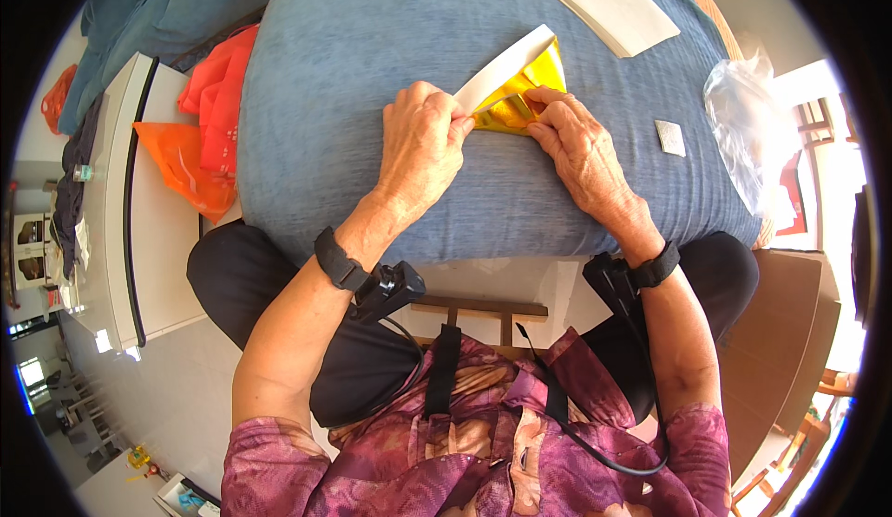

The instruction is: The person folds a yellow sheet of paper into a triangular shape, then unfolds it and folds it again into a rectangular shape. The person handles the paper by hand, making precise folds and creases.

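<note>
A sheet of shiny gold foil paper with a white back [531, 77] lies partly folded on the blue cloth-covered cushion [325, 80] in front of me. At its left corner my left hand [424, 136] pinches the paper between thumb and fingers. My right hand [578, 145] grips the lower right edge, its thumb and fingertips pressed onto the gold side. The white strip slants up to the right, with the gold face below it. My fingertips hide parts of the folded lower edge.
A stack of long white paper strips [604, 1] lies at the far side of the cushion. To the right are a small pale square [670, 138] and a clear plastic bag [743, 127]. Red and orange bags [190, 164] hang at the left, beside a white cabinet [116, 210].
</note>
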Motion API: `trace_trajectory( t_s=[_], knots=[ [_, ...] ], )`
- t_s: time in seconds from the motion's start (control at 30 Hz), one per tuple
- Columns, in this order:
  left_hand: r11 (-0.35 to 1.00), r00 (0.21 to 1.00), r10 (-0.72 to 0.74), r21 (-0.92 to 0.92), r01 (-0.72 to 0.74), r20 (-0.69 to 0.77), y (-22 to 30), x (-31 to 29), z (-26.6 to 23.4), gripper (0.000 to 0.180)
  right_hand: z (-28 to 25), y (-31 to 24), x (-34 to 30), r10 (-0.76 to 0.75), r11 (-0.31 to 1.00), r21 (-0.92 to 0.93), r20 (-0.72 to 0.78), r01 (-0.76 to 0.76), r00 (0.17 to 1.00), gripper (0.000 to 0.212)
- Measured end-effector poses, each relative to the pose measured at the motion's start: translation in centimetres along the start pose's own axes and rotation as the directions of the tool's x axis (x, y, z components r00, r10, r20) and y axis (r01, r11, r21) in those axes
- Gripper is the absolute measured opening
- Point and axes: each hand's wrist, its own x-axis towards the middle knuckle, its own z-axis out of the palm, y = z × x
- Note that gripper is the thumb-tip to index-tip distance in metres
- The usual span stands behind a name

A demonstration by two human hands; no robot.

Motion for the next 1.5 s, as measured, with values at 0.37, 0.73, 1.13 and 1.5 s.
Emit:
trace_trajectory(
  t_s=[0.37, 0.73, 1.13, 1.5],
  knots=[
    [0.996, 0.999, 0.011, 0.09, -0.007, -0.043, 0.14, 0.3, 0.19, 0.018, 0.53, 0.12, 0.15, -0.031, 0.999, -0.017, -0.049, 0.03, 0.998, 0.012],
    [0.993, 0.998, -0.049, 0.11, 0.044, 0.04, 0.34, 0.35, -0.03, 0.014, 0.63, -0.07, 0.02, 0.026, 1.0, -0.001, -0.063, -0.026, 0.998, 0.014],
    [0.992, 1.0, -0.01, 0.122, 0.011, -0.016, 0.41, 0.35, 0.1, 0.017, 0.82, 0.03, 0.08, 0.001, 0.999, -0.037, -0.084, -0.004, 0.996, 0.017],
    [0.991, 0.999, -0.017, 0.13, 0.021, -0.028, 0.42, 0.34, 0.27, 0.016, 0.71, -0.61, -0.04, -0.016, 0.996, -0.089, -0.058, 0.01, 0.998, 0.034]
  ],
)
